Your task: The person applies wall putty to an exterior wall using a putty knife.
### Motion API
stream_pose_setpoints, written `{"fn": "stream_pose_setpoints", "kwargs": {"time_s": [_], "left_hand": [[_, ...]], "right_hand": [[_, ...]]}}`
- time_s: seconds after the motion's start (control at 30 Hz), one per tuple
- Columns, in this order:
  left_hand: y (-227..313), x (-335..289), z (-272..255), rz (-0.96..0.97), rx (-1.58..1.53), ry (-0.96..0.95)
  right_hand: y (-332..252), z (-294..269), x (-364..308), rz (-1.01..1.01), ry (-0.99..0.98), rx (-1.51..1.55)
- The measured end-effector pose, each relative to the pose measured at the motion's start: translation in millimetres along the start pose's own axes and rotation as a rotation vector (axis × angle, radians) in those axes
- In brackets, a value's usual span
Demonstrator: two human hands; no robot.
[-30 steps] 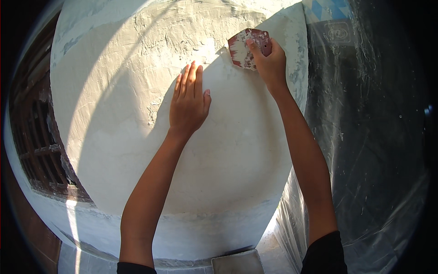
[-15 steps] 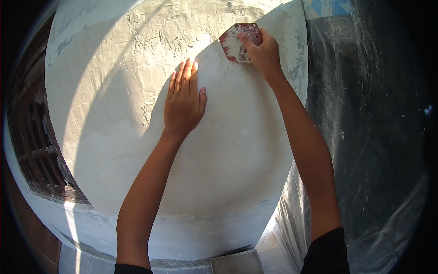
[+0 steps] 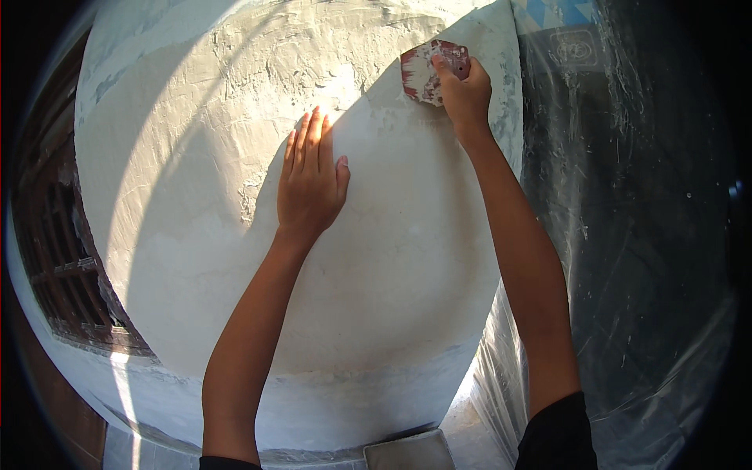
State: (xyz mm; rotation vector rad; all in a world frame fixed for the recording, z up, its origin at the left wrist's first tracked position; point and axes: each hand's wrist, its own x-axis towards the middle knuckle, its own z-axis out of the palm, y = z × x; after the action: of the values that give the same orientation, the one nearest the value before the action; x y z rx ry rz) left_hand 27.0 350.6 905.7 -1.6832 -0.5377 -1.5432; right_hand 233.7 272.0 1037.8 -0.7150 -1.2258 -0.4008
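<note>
A pale plastered wall (image 3: 376, 258) fills the middle of the head view, smooth in its lower part and rough with ridged plaster at the upper left. Flat against it lies my left hand (image 3: 311, 180), its fingers stretched upward and holding nothing. My right hand (image 3: 468, 94) grips a dark red plastic scraper (image 3: 421, 78) smeared with white plaster, thumb on its near face. The scraper is against the wall near its upper right edge; the fingers behind it are hidden.
Clear plastic sheeting (image 3: 627, 251) hangs over a dark surface on the right. At the left is a brown barred window frame (image 3: 66, 258). A grey slab (image 3: 411, 453) lies at the wall's foot. Sunlight falls across the upper left plaster.
My right hand has moved a little to the right along the wall with the scraper. My left hand stays flat on the wall, almost in the same place.
</note>
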Motion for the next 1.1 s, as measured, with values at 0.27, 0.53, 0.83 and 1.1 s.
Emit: {"fn": "stream_pose_setpoints", "kwargs": {"time_s": [0.27, 0.53, 0.83, 1.1], "left_hand": [[0, 1, 0, -0.012, -0.012, 0.004], [-1, -1, 2, -0.005, 0.005, 0.004], [2, 0, 0, -0.016, -0.001, 0.002], [1, 0, 1, -0.003, 0.002, 0.017]], "right_hand": [[13, -13, 4, -0.025, 0.051, -0.151], [15, -2, -20, -0.037, 0.019, 0.108], [17, -13, -22, -0.018, -0.012, 0.093], [18, -19, -17, 0.102, 0.179, 0.2]]}}
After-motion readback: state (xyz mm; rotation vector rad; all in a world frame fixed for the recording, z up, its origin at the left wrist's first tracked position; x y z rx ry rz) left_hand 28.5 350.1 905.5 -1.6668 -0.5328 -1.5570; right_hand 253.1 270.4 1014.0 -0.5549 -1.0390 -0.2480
